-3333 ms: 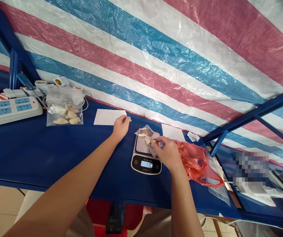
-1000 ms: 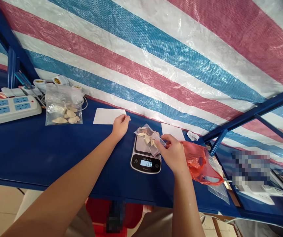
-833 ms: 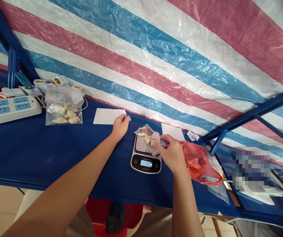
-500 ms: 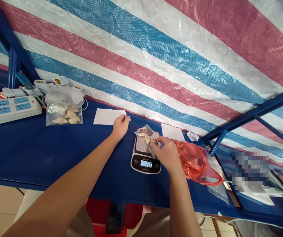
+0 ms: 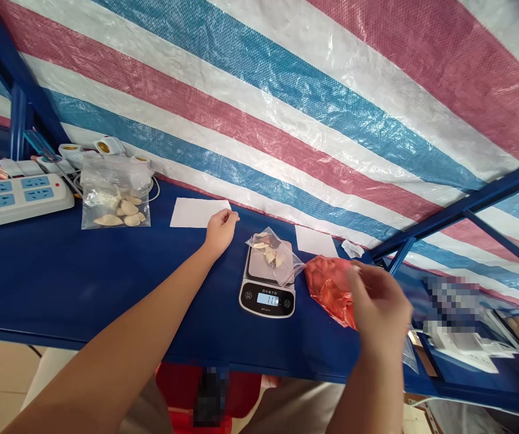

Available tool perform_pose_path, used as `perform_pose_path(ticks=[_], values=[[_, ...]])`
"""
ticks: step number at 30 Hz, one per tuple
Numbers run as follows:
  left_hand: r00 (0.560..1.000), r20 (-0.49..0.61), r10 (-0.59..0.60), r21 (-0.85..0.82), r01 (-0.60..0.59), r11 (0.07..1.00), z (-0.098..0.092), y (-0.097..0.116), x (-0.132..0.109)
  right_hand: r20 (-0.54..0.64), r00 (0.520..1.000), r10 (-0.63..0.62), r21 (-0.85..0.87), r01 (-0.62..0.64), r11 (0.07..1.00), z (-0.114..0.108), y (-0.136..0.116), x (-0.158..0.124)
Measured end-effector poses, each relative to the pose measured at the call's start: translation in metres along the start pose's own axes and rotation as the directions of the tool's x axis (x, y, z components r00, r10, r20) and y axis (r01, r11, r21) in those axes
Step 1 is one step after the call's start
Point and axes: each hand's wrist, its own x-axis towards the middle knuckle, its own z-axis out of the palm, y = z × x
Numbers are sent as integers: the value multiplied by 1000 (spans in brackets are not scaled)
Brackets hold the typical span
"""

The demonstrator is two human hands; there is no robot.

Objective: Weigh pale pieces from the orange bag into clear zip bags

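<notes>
Atop the digital kitchen scale (image 5: 267, 299), we list one clear plastic bag (image 5: 286, 268) of pale crescent pieces (image 5: 270, 254), now released: the right hand (image 5: 379, 310) has moved off it to beside the red plastic bag (image 5: 329, 290), fingers too blurred to judge. The left hand (image 5: 220, 232) rests empty, fingers loosely curled, by a white paper sheet (image 5: 196, 213).

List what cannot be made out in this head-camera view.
In the head view:
The right hand is motion-blurred, its fingers unclear.
The red plastic bag is partly hidden by that hand.
The digital scale's display is too small to read surely.
The pale pieces in the clear bag are too small to name.
The power strip is cut off by the left edge.
</notes>
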Motion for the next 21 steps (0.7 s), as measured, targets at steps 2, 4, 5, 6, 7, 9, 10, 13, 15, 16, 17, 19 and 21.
perform_pose_path(ticks=[2, 4, 5, 6, 7, 9, 10, 13, 15, 16, 17, 19, 21], values=[[1000, -2, 3, 3, -3, 1000, 0, 0, 0, -174, 981, 89, -82, -105, 991, -31, 23, 5], [1000, -4, 6, 5, -6, 1000, 0, 0, 0, -208, 966, 154, -274, -208, 939, -58, 51, 12], [1000, -4, 7, 6, -7, 1000, 0, 0, 0, -185, 964, 191, -337, -245, 909, -68, 64, 16], [1000, -4, 8, 6, -8, 1000, 1, -1, 0, -130, 967, 218, -379, -252, 890, -75, 75, 19], [1000, -5, 8, 6, -8, 1000, 1, -1, 0, -35, 971, 236, -408, -229, 884, -79, 84, 22], [1000, -6, 8, 5, -8, 1000, 1, -1, 0, 219, 951, 217, -427, -107, 898, -77, 94, 24], [1000, -7, 7, 6, -7, 1000, 1, -1, 0, 332, 924, 187, -434, -27, 901, -73, 96, 25], [1000, -11, 1, 11, -1, 1000, 1, 0, 0, 438, 896, 73, -438, 142, 887, -53, 93, 27], [1000, -10, -3, 15, 3, 1000, 1, 1, 0, 405, 914, 14, -423, 174, 889, -41, 90, 32], [1000, -9, -5, 15, 5, 1000, 1, 1, 0, 385, 923, -7, -408, 177, 896, -36, 89, 34], [1000, -8, -6, 15, 6, 1000, 1, 2, 0, 369, 929, -26, -391, 180, 903, -32, 88, 37], [1000, -6, -9, 14, 9, 1000, 1, 2, 0, 337, 940, -56, -375, 188, 908, -26, 90, 40], [1000, -4, -13, 11, 13, 1000, 2, 1, 0, 290, 954, -82, -358, 188, 915, -22, 93, 38]])
